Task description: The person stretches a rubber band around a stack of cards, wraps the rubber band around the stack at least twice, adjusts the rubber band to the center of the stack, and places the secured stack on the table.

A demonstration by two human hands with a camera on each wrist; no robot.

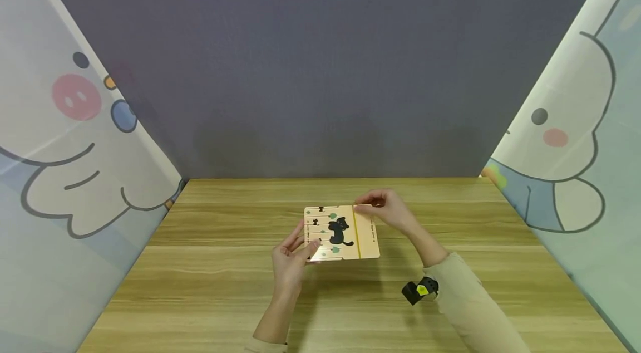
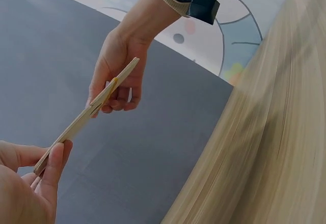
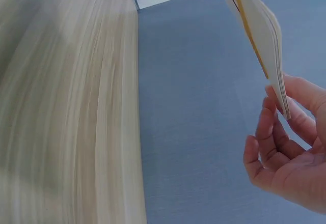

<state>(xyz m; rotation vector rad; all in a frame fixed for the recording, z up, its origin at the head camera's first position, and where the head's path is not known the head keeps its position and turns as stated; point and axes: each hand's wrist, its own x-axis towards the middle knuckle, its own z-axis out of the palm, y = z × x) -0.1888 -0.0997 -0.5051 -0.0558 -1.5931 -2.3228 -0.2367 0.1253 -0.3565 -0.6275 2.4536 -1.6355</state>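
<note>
A cream notebook [image 1: 345, 232] with a black cat on its cover is held up above the table, tilted. A yellow elastic band [image 1: 357, 239] runs across the cover near its right end. My left hand [image 1: 289, 265] grips the left end, thumb on the cover and fingers behind. At the far edge, close to the band, my right hand [image 1: 389, 209] pinches the notebook between thumb and fingers. Seen edge-on in the left wrist view, the notebook [image 2: 76, 124] is thin. The right wrist view shows the page edges of the notebook [image 3: 275, 40] and the curled right fingers [image 3: 265, 127].
Below the hands lies a wood-grain table [image 1: 215, 286]. A dark grey panel [image 1: 320, 63] stands behind it. Cartoon-printed curtains [image 1: 50, 186] flank both sides. On the right wrist sits a black strapped camera [image 1: 419, 289] with a yellow label.
</note>
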